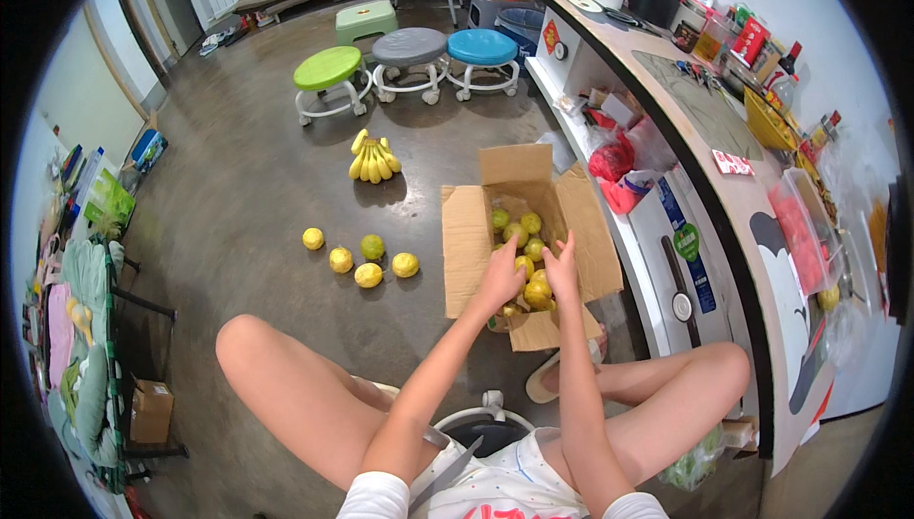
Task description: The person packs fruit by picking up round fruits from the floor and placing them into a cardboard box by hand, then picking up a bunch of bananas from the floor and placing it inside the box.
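Note:
Both hands reach into an open cardboard box (468, 247) that holds several yellow and green round fruits (537, 294). My left hand (504, 272) is at the left side of the fruit, its fingers by a yellow one; whether it grips that fruit cannot be told. My right hand (562, 265) is at the right side with fingers apart, beside the fruit. On the floor left of the box lie several yellow fruits (368, 275) and a green one (372, 247). Beyond them stands a bunch of bananas (374, 160).
A lime-green stool (328, 68), a grey stool (409, 46) and a blue stool (482, 47) on casters stand ahead. A long counter (664, 83) with shelves runs along the right. A small carton (151, 412) and a green folding bed (93, 376) are at the left.

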Action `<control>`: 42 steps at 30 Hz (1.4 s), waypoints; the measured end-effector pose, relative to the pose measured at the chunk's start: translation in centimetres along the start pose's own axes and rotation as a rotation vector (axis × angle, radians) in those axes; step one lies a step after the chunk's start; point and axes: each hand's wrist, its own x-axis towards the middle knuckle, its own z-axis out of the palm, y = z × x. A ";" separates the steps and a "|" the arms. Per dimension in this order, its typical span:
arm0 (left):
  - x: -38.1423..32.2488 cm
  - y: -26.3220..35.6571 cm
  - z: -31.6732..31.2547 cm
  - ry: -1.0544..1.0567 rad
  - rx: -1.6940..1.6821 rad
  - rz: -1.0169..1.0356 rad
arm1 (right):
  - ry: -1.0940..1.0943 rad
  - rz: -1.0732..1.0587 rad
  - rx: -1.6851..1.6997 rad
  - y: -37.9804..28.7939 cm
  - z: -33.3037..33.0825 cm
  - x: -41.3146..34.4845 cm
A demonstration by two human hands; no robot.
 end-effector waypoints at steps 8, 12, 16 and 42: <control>-0.8 -0.3 -4.4 0.089 -0.155 -0.058 | -0.032 0.025 0.430 -2.5 0.7 -0.1; -1.2 -0.7 -6.6 0.193 -0.150 -0.101 | -0.042 0.001 0.449 -3.3 1.4 -0.2; -2.1 -2.4 -8.9 0.341 -0.118 -0.084 | -0.113 -0.036 0.450 -5.6 3.1 -1.6; -9.8 -11.0 -20.5 0.666 -0.148 -0.308 | -0.474 -0.055 0.434 -11.6 17.7 -8.8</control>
